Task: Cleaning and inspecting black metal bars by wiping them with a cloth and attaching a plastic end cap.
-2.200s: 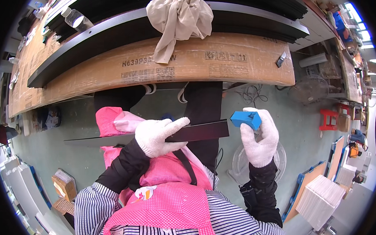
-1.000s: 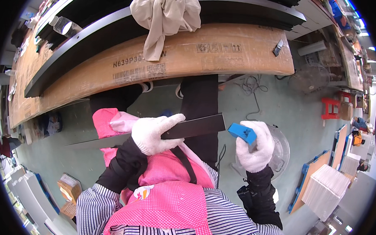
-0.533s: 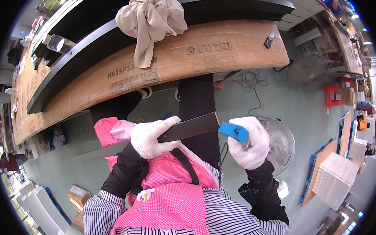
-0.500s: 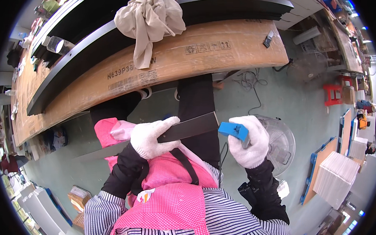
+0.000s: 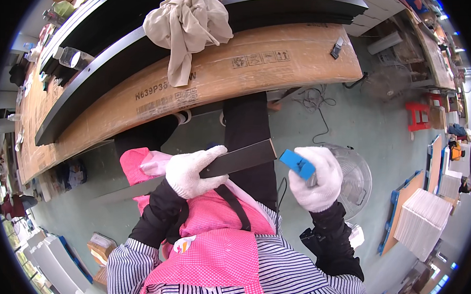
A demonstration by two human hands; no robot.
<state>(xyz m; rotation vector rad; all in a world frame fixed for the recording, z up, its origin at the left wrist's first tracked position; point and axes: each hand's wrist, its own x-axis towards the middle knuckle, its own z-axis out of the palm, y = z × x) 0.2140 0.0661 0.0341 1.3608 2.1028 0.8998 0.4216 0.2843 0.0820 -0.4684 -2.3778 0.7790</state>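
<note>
In a white knit glove, my left hand is closed round a long dark flat panel strip. The strip slants across my lap, its right end higher and showing a thin pale edge. My gloved right hand grips a blue block-shaped tool with a dark mark on its face; its exact kind cannot be made out. A small gap separates the tool's blue end from the strip's right end. My right fingers partly cover the tool's lower part, where a greyish section shows.
Ahead is a table covered with brown cardboard, holding black panels, a beige cloth and a small dark clip-like object. A floor fan stands right of my right hand. Further right are stacked white boards and a red stool.
My right hand and the blue tool have moved slightly right and tilted, leaving a wider gap from the strip's end. My left hand, still on the strip, has shifted only slightly.
</note>
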